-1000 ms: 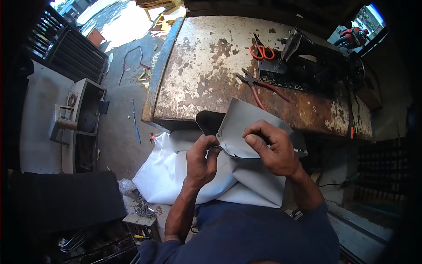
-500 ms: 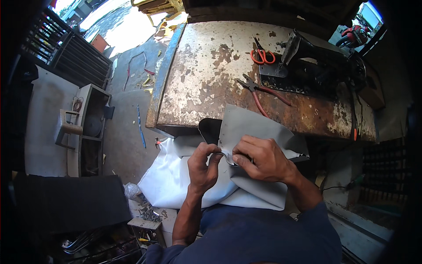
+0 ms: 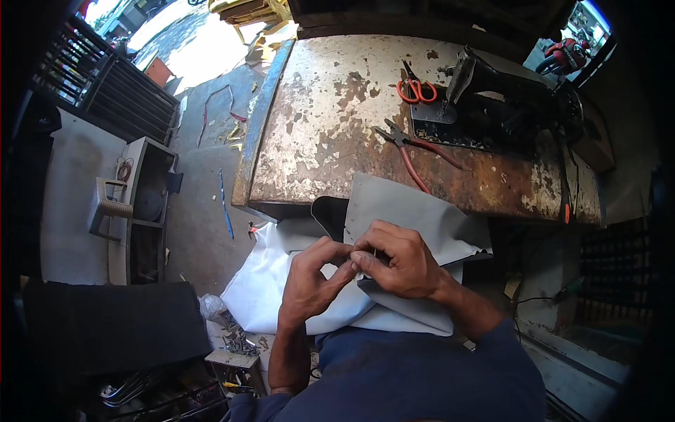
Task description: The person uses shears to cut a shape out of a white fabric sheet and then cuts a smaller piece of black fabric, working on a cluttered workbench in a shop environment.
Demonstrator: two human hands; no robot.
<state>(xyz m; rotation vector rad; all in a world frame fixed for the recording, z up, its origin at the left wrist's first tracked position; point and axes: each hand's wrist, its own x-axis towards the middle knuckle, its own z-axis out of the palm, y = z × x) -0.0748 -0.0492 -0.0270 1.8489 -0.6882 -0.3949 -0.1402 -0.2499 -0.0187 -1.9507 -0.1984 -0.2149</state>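
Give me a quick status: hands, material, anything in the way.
Left hand and right hand pinched together at grey sheet. Sheet bent, loosely draped. Pliers just beyond it on table; nothing visibly blocking hands.

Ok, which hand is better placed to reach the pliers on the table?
Probably the right hand: it is nearer the pliers, while the left hand sits farther left. Both are busy at the grey sheet.

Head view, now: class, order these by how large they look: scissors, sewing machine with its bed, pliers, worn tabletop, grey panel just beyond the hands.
1. Worn tabletop
2. Sewing machine and grey panel: too alike to rank
3. Pliers
4. Scissors
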